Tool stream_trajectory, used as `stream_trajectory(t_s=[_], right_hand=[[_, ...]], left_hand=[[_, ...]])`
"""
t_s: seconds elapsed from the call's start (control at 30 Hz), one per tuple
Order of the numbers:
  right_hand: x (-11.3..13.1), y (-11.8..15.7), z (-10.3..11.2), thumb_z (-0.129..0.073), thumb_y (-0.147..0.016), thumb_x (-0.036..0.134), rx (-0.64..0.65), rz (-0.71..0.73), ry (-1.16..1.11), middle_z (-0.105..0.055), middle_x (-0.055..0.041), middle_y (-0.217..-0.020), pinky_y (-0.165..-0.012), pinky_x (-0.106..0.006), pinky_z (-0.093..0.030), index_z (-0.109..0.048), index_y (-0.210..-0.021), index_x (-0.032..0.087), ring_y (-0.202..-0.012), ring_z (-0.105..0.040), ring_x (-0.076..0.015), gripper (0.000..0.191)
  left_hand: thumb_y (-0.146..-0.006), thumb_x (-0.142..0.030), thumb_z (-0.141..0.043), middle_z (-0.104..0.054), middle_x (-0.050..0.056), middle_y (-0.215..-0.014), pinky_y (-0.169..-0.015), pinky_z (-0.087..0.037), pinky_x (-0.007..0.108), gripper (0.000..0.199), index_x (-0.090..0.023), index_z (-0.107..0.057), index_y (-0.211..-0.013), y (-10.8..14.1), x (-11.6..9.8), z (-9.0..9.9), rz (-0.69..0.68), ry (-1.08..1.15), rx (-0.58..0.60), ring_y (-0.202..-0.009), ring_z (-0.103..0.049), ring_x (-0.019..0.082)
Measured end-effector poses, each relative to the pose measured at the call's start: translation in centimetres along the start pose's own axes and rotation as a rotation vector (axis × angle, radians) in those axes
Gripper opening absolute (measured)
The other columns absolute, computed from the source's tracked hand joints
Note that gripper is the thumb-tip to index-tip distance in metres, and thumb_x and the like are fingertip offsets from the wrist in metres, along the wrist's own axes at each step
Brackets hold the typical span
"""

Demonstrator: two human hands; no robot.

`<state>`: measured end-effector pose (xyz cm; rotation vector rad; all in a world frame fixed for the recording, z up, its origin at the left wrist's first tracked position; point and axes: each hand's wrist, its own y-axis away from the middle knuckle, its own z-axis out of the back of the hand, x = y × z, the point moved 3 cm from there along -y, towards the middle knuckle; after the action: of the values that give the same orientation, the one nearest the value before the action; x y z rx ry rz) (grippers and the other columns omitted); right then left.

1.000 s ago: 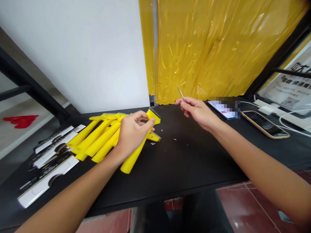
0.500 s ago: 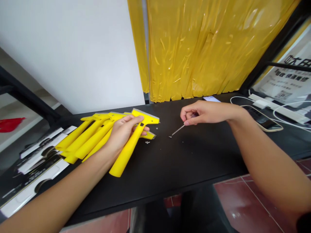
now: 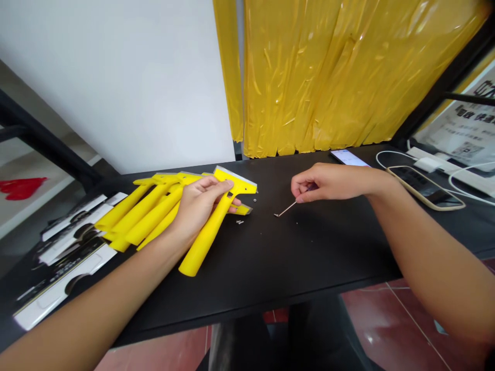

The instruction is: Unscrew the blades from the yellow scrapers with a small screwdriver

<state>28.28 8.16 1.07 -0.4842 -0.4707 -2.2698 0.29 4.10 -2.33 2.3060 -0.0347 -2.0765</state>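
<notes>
Since the earlier frames, the right hand (image 3: 332, 183) has come down from the raised position and now holds the thin metal shaft of a small screwdriver (image 3: 288, 208) almost flat, its tip low over the black tabletop (image 3: 317, 257), though whether it touches cannot be told. Its thumb and fingers are pinched closed around the dark handle, mostly hidden. The left hand (image 3: 199, 208) has its fingers curled closed around one yellow scraper (image 3: 204, 242), which rests at the near end of a pile of at least four more yellow scrapers (image 3: 150, 208), their handles fanned toward the left. Two tiny screws (image 3: 240, 222) lie together just beside the held scraper's blade, and a few smaller specks dot the table nearby. Further left lie at least three white packaging cards (image 3: 65, 278), overlapping at the table's edge. To the right are two phones: one lit (image 3: 348, 157), one dark with a gold rim (image 3: 425, 188), beside a white power strip (image 3: 444, 165) with cables. Yellow plastic sheeting (image 3: 309, 77) hangs behind the table.
</notes>
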Motion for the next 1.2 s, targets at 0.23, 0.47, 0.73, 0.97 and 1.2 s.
stream_trajectory(t_s=[0.23,0.47,0.73,0.97,1.2], right_hand=[[-0.1,-0.1,-0.1,-0.062,-0.092,0.045,-0.016,-0.012,0.01,-0.06,0.0035,-0.071,-0.059,-0.026,-0.033,-0.065,-0.086,0.023,-0.063,-0.05,-0.0119,0.023],[-0.3,-0.3,-0.1,-0.063,-0.091,0.043,-0.037,-0.015,0.013,-0.059,0.004,-0.07,-0.059,-0.026,-0.033,-0.065,-0.086,0.023,-0.063,-0.049,-0.0117,0.021],[-0.2,-0.6,-0.1,-0.066,-0.089,0.046,-0.077,0.004,-0.028,-0.06,0.0045,-0.071,-0.059,-0.026,-0.033,-0.067,-0.086,0.024,-0.064,-0.049,-0.0117,0.022],[0.4,-0.3,0.5,-0.072,-0.083,0.051,-0.179,0.022,-0.176,-0.067,0.0019,-0.078,-0.065,-0.027,-0.039,-0.072,-0.086,0.024,-0.072,-0.057,-0.0144,0.028],[1.1,0.3,1.2,-0.073,-0.086,0.048,-0.518,0.054,-0.548,-0.062,-0.0008,-0.076,-0.049,-0.026,-0.034,-0.074,-0.095,0.021,-0.057,-0.048,-0.0095,0.028]], left_hand=[[-0.072,-0.026,-0.085,-0.067,0.002,-0.062,-0.057,-0.06,0.027,0.027,-0.016,-0.06,-0.075,0.3,-0.2,-0.3,0.022,0.014,0.025,-0.056,-0.07,0.018],[-0.07,-0.027,-0.087,-0.069,0.003,-0.065,-0.057,-0.06,0.028,0.031,-0.016,-0.059,-0.077,0.2,0.0,-0.3,0.03,0.027,0.02,-0.059,-0.072,0.02],[-0.075,-0.023,-0.084,-0.072,0.007,-0.071,-0.057,-0.061,0.027,0.026,-0.014,-0.06,-0.08,0.2,0.0,-0.4,0.022,0.032,0.015,-0.067,-0.075,0.023],[-0.072,-0.024,-0.087,-0.073,0.007,-0.073,-0.059,-0.062,0.03,0.029,-0.014,-0.061,-0.081,0.3,0.2,-0.6,0.011,0.046,0.058,-0.072,-0.076,0.026],[-0.08,-0.024,-0.082,-0.072,0.007,-0.077,-0.066,-0.063,0.031,0.021,-0.014,-0.064,-0.083,0.3,0.5,-0.6,0.075,0.081,0.168,-0.077,-0.076,0.025]])
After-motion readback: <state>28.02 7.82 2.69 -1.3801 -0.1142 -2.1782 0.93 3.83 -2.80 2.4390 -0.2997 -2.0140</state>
